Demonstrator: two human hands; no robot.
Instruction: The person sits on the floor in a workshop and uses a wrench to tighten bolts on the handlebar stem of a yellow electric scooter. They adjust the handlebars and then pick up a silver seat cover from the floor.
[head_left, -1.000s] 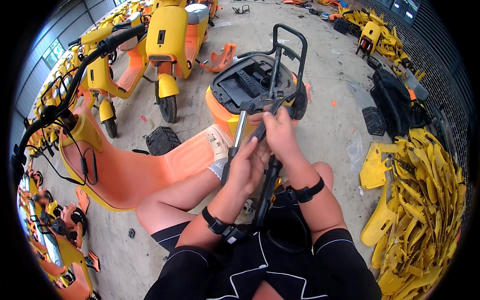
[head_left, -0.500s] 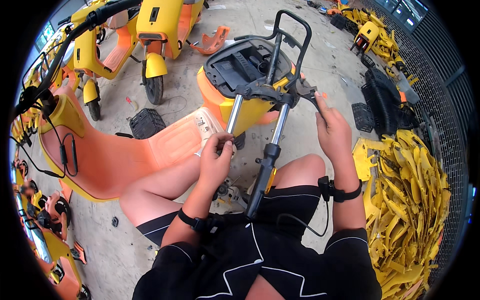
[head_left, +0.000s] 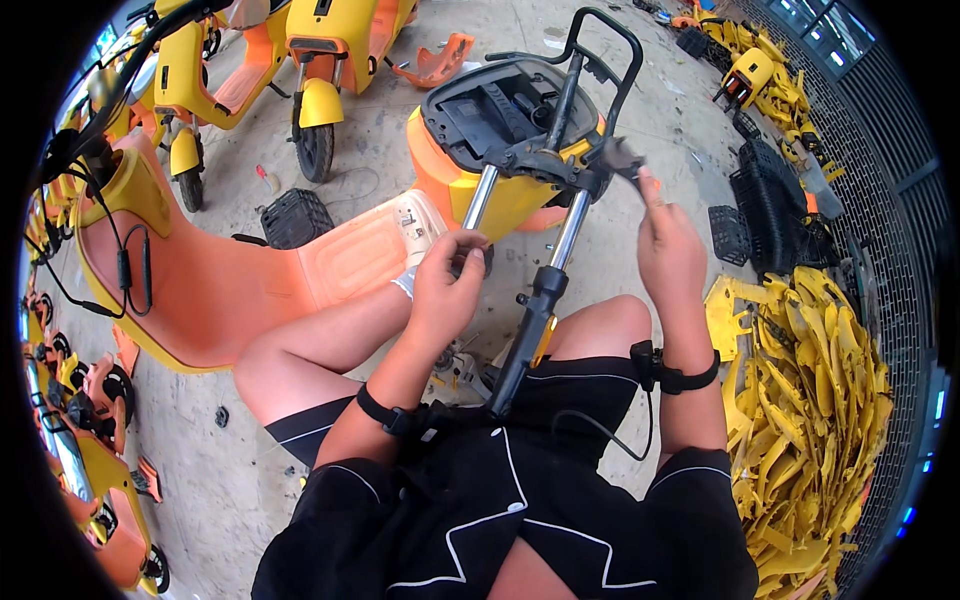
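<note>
Fork (head_left: 546, 290), with silver tubes and a black crown (head_left: 535, 160), is held aslant between the thighs (head_left: 602, 335), its left tube (head_left: 482, 197) wrapped near the lower end by the curled left hand (head_left: 450, 285). Beside the crown, a blurred dark wrench (head_left: 622, 157) is clamped in the right hand (head_left: 672, 252). A yellow-and-orange scooter (head_left: 265, 290) is positioned beyond; yellow panels (head_left: 815, 410) are heaped at right.
</note>
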